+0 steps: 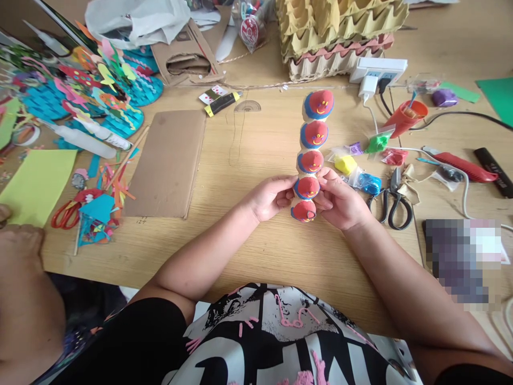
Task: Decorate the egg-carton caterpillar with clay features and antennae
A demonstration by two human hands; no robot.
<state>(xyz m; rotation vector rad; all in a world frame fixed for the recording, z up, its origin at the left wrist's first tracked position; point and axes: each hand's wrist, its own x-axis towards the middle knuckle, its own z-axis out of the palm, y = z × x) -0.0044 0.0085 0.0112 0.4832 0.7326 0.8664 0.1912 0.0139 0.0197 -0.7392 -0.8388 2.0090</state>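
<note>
Pinching the strip (pixel 311 160) from either side near its lower end, the left hand (pixel 271 199) and the right hand (pixel 343 202) both have fingers curled in, their tips partly hidden by it. Five red bumps with blue rims run along the strip, the upper ones bearing yellow smiles; it points away over the table (pixel 248 251), and whether it touches the top I cannot tell. Just beside the right hand lie black-handled scissors (pixel 396 199), with blue clay (pixel 369 183) and yellow clay (pixel 345 163) in bags beyond it. A red cup (pixel 405 118) stands farther back, near a stack of egg trays (pixel 340 45). Left of the left hand lies cardboard (pixel 164 163), then red scissors (pixel 65 215) among paper scraps (pixel 98 208). At far left, another person's hand (pixel 21 238) is at the near edge of a yellow sheet (pixel 42 182).
</note>
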